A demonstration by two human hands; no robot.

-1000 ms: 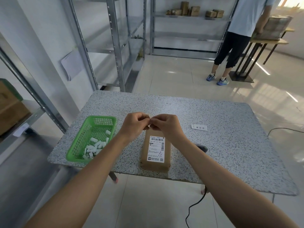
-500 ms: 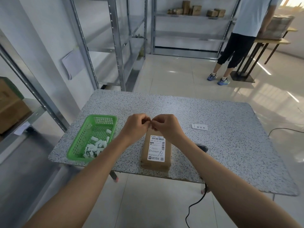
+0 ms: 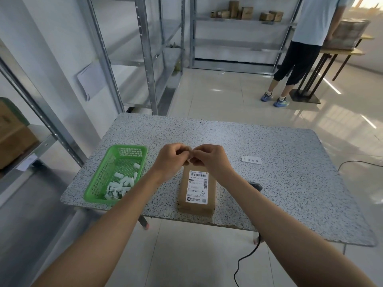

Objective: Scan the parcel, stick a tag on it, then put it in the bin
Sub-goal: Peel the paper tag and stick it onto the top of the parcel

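Note:
A brown cardboard parcel (image 3: 196,195) with a white shipping label lies flat near the front edge of the speckled table (image 3: 290,183). Just above its far end, my left hand (image 3: 171,160) and my right hand (image 3: 209,159) meet fingertip to fingertip, pinching something small between them; it is too small and hidden to make out. A white tag (image 3: 251,160) with printed characters lies on the table to the right of my hands. A black scanner (image 3: 256,185) peeks out behind my right forearm, its cable hanging below the table.
A green plastic basket (image 3: 97,183) holding several white paper scraps sits at the table's left front. Metal shelving stands to the left and behind. Another person stands at a wooden table at the far right. Cardboard boxes rest on a shelf at the far left.
Both hands stay together over the parcel's far end, with only slight finger movement. The parcel has not moved.

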